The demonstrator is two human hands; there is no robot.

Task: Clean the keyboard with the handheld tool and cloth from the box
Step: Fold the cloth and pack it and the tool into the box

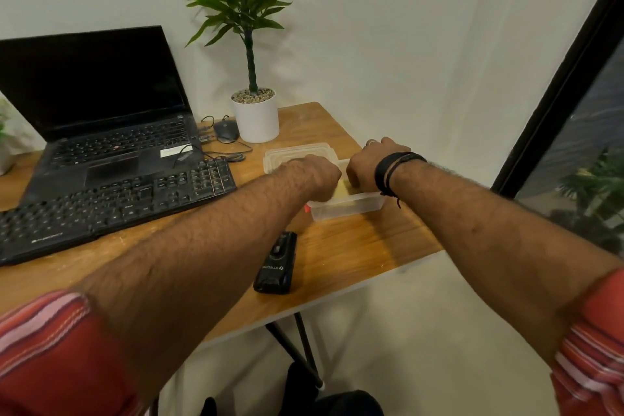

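A clear plastic box (349, 209) stands on the wooden table, right of the black keyboard (111, 206). My left hand (315, 176) reaches down into the box, its curled fingers on a yellow cloth (342, 192) that is mostly hidden beneath it. My right hand (373, 164) grips the box's far right rim, fingers bent over the edge. The black handheld tool (277, 263) lies on the table in front of the box, under my left forearm and apart from both hands.
The box's clear lid (297, 154) lies just behind it. An open black laptop (101, 132) sits behind the keyboard, with a mouse (226, 130), cables and a white potted plant (255, 118) at the back. The table's right edge (418, 230) is near the box.
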